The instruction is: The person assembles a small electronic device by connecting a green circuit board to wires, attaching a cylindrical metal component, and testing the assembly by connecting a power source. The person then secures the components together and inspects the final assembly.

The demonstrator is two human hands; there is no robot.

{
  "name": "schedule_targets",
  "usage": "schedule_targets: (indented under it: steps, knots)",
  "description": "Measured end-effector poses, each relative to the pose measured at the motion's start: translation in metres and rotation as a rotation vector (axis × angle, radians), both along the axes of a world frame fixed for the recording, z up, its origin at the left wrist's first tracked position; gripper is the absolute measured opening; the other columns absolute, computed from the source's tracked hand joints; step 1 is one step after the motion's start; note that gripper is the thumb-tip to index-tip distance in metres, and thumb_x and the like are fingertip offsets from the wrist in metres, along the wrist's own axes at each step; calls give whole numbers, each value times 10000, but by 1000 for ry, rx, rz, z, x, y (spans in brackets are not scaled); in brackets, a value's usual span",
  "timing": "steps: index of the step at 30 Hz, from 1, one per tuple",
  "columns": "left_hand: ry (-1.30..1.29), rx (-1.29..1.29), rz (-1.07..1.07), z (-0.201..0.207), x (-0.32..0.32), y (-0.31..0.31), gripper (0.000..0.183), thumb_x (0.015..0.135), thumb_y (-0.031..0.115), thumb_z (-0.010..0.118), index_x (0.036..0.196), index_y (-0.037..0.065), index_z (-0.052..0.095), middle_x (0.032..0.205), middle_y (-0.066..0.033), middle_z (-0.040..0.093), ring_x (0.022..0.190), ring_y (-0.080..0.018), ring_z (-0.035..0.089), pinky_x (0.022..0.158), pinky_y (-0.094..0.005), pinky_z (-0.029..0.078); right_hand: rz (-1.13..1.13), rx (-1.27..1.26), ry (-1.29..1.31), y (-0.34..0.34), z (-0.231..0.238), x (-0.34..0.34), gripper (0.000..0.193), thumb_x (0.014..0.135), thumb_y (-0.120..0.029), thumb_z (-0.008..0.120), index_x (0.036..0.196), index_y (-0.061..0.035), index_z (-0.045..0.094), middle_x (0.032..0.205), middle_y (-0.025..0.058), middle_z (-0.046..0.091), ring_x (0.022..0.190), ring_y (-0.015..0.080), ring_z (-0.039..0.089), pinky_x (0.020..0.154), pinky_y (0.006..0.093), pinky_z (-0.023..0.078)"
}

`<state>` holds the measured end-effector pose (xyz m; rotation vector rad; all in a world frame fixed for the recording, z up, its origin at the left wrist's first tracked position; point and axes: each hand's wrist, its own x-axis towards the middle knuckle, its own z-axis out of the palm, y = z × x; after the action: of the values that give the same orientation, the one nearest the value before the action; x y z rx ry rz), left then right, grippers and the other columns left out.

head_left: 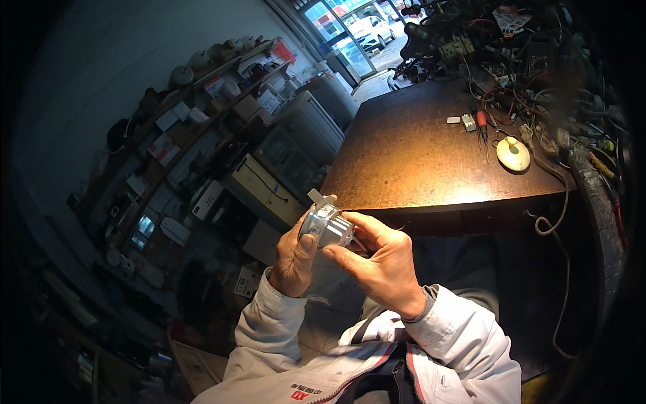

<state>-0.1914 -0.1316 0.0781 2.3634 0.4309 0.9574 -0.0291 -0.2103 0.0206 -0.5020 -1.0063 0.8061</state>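
Observation:
In front of my body, just off the table's near edge, both hands hold a silver cylindrical metal part point(334, 231) that looks like a small motor, with a flat tab sticking up at its upper left. My left hand point(295, 261) is closed round its left side, the thumb pressed on the casing. From the right, my right hand point(381, 259) grips its other end between thumb and fingers. The fingertips hide part of that end.
On the brown table point(404, 151) lie a red-handled screwdriver point(482, 122), a pale round knobbed lid point(513, 155) and a small grey-white block point(468, 123). Tangled wires and parts point(531, 74) heap up at the right. A cord point(566, 289) hangs down there. Crowded shelves point(188, 108) line the left wall.

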Motion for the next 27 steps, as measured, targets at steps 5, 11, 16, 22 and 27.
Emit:
schedule_targets:
  steps: [5,11,16,22,27]
  knots:
    - [7,-37,43,2,1,-7,750,1152,549,388,1521,-94,504,1479,-199,617,1325,-257,622,1140,-395,484,-98,-5,-94,-3,4,2,485,920,23,831,1360,105,645,1198,173,769,1091,164,732,960,303,613]
    - [28,10,86,0,5,-9,734,1154,548,384,1487,-85,549,1455,-181,641,1307,-245,632,1120,-386,499,-44,49,38,6,-4,1,458,898,-7,850,1310,99,684,1141,184,797,1017,163,766,876,299,643]
    - [11,53,70,-2,0,-4,640,1174,401,435,1526,-132,476,1326,-222,702,1230,-260,684,1070,-366,530,84,20,111,4,-4,5,470,902,3,845,1330,99,677,1177,175,783,1067,177,748,928,307,630]
    - [19,104,79,0,2,-5,634,1174,402,434,1502,-136,499,1341,-232,694,1229,-280,687,1070,-369,529,166,-16,157,6,-6,9,468,898,-5,853,1321,90,676,1174,156,777,1095,183,737,947,309,619]
    - [5,95,81,-4,-2,1,607,1177,386,431,1478,-133,527,1322,-236,701,1213,-288,697,1053,-372,540,-96,31,-4,9,-9,-1,501,876,-31,875,1320,85,675,1150,171,788,1020,169,764,884,298,632]
